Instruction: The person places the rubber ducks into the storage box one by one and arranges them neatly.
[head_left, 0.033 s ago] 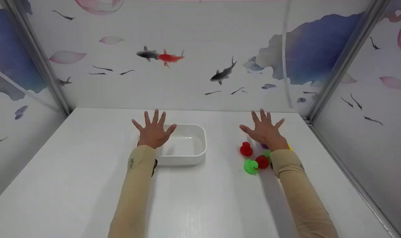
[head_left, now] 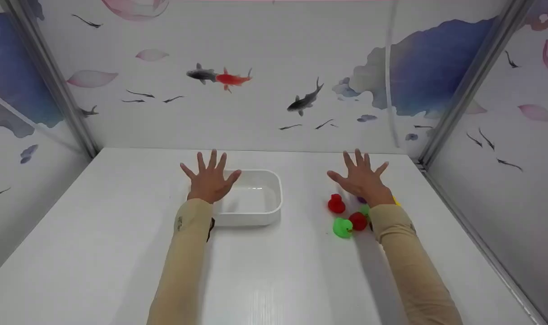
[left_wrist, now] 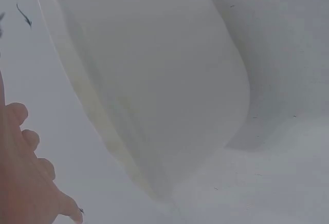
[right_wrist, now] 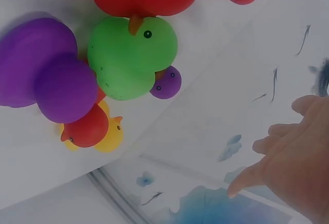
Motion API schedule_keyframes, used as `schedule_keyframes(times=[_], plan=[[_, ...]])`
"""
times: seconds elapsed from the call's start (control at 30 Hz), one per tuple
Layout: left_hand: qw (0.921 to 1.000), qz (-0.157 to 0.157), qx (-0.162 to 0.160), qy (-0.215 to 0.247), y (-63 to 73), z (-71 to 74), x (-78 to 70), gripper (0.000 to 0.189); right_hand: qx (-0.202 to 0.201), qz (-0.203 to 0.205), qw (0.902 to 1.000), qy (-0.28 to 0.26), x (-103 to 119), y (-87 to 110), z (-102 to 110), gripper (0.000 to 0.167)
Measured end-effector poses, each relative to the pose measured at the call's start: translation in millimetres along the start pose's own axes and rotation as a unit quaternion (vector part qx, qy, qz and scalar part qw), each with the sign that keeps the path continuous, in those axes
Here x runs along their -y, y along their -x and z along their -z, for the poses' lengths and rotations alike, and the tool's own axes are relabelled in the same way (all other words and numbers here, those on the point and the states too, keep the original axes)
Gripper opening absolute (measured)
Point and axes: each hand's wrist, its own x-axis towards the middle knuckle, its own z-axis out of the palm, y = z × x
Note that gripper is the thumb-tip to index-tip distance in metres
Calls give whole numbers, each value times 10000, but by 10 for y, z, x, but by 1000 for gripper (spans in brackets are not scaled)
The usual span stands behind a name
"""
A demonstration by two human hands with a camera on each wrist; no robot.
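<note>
My left hand [head_left: 209, 180], fingers straight and spread, hovers over the left end of a white rectangular basin [head_left: 247, 220] and hides part of it. The left wrist view has the basin's outer wall [left_wrist: 164, 80] filling the middle, with the left hand [left_wrist: 25, 183] apart from it at lower left. My right hand [head_left: 362, 180] is likewise spread and holds nothing, above a group of rubber ducks. A red duck [head_left: 336, 205] and a green duck [head_left: 342, 228] show beside its wrist. The right wrist view adds purple ducks [right_wrist: 67, 88] and a yellow duck [right_wrist: 110, 134], which the right arm mostly hides from the head view.
A white table [head_left: 274, 271] carries everything. Behind it stands a white panel [head_left: 265, 122] printed with fish and petals, and similar panels flank both sides. Metal posts [head_left: 472, 85] mark the back corners.
</note>
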Motion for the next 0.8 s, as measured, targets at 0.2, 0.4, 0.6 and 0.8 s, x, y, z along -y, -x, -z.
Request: schedule_keyframes(times=[0.2,0.4,0.6,0.8], plan=[[9999,-62,90,-59,28,45,-4,80,34,95,9999,-24,32,3,10,93],[9994,-177,251,176,47,137,-21,80,48,169,9997,-176,36,49,12,95],[9976,-256,367,526,88,213,4,81,19,289,9968,-750,-26,166,15,94],[9924,-158,259,1196,206,179,93,77,80,267,9904,-1354,-90,323,39,95]])
